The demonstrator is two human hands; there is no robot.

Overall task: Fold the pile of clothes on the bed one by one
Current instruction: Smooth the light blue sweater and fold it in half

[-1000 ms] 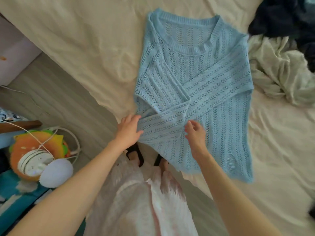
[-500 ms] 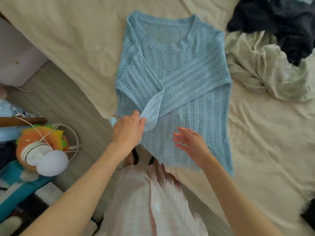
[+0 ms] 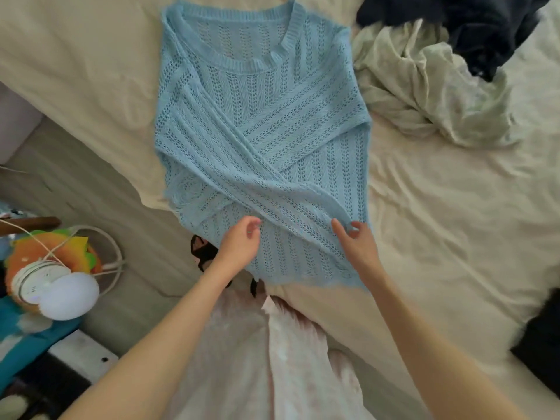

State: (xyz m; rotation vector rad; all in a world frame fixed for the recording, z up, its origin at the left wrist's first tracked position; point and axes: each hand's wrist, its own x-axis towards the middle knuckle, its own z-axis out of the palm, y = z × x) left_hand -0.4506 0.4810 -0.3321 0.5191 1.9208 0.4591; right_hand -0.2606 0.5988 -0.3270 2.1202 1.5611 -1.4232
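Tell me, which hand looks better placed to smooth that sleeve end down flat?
Probably the right hand: it already pinches the sleeve cuff near the blue sweater's right edge. The left hand rests mid-hem, away from the cuff.

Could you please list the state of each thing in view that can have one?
Blue sweater: flat on bed, both sleeves crossed over front.
Left hand: fingers curled, resting on sweater.
Right hand: pinching sleeve cuff.
Cream garment: crumpled, unfolded.
Dark garment: heaped, unfolded.

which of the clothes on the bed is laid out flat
The light blue knit sweater, spread flat with its sleeves crossed over the front. The pale green garment and the dark navy one lie crumpled beside it.
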